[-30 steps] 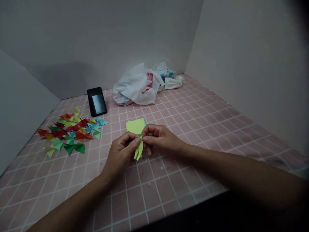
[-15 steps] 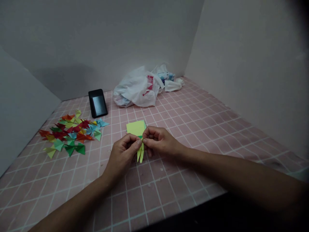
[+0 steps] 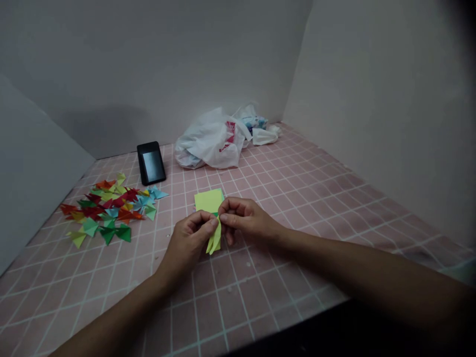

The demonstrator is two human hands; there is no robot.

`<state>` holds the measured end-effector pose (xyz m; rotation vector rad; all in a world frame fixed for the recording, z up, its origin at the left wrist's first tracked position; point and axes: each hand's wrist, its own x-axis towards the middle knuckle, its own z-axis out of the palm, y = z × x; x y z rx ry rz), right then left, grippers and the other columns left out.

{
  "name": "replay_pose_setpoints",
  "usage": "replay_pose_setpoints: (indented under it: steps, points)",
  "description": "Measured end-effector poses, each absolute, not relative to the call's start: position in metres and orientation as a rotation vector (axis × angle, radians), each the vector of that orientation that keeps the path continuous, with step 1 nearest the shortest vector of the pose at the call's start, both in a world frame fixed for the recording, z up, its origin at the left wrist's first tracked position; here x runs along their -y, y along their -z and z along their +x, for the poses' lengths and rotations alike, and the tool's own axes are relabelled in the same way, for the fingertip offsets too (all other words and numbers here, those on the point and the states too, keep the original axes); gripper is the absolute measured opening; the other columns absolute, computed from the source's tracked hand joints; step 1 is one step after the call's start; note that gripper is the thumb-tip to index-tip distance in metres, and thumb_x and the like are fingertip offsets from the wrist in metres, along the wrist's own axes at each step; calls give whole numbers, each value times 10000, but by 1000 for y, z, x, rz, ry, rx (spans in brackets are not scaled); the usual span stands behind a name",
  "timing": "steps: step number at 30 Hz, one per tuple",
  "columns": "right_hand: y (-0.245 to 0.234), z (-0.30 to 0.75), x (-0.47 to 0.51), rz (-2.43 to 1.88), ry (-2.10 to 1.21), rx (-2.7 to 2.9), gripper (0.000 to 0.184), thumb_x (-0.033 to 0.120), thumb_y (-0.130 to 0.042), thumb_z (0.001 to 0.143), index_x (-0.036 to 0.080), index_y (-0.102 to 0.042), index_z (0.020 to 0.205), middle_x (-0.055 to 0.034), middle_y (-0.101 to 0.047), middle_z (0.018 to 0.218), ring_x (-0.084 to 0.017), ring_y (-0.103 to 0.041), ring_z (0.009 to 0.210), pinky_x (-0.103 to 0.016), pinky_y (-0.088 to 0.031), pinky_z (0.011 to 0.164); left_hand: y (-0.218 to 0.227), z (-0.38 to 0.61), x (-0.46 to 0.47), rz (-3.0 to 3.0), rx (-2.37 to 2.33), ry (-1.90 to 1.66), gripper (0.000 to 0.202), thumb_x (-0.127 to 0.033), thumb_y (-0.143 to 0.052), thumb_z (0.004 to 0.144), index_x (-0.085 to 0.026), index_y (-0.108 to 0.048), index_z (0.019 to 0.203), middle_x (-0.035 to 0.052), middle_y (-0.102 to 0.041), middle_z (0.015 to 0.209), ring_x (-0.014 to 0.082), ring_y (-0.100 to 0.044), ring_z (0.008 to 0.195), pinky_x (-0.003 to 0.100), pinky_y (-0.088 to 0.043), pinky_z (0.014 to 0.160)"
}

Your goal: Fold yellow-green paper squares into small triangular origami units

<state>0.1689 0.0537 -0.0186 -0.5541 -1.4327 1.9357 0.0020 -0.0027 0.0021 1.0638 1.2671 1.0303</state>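
My left hand (image 3: 188,240) and my right hand (image 3: 243,219) meet over the pink tiled table (image 3: 282,198), both pinching a small folded yellow-green paper piece (image 3: 214,240) whose two points hang down between my fingers. Just behind my hands a small stack of yellow-green paper sheets (image 3: 208,200) lies flat on the table. A heap of several folded paper triangles (image 3: 107,208) in red, green, yellow, orange and blue lies to the left.
A black phone (image 3: 150,162) leans upright behind the heap. White plastic bags (image 3: 215,139) sit at the back near the corner. Grey walls close in the table on the left, back and right. The table's front edge runs below my arms.
My hands keep pinching the folded piece and its hanging points shift slightly. The view has tilted a little, so everything sits lower in the picture.
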Motion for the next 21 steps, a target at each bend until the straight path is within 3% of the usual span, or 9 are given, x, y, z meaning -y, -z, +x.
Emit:
replay_pose_setpoints:
  steps: [13, 21]
  points:
    - [13, 167, -49, -693, -1889, 1475, 110, 220, -611, 885, 184, -534, 816, 56, -609, 538, -76, -563, 442, -186, -434, 469, 0, 2, 4, 1100, -1267, -1028, 274, -431, -722, 787, -173, -631, 769, 6, -638, 664, 122, -554, 537, 241, -428, 523]
    - [9, 169, -51, -615, -1907, 1510, 228, 350, -558, 946, 172, -549, 803, 18, -636, 612, -91, -609, 490, -204, -462, 491, -3, 4, 4, 1152, -1311, -1030, 244, -402, -695, 797, -179, -620, 730, -13, -592, 615, 113, -501, 526, 231, -416, 513]
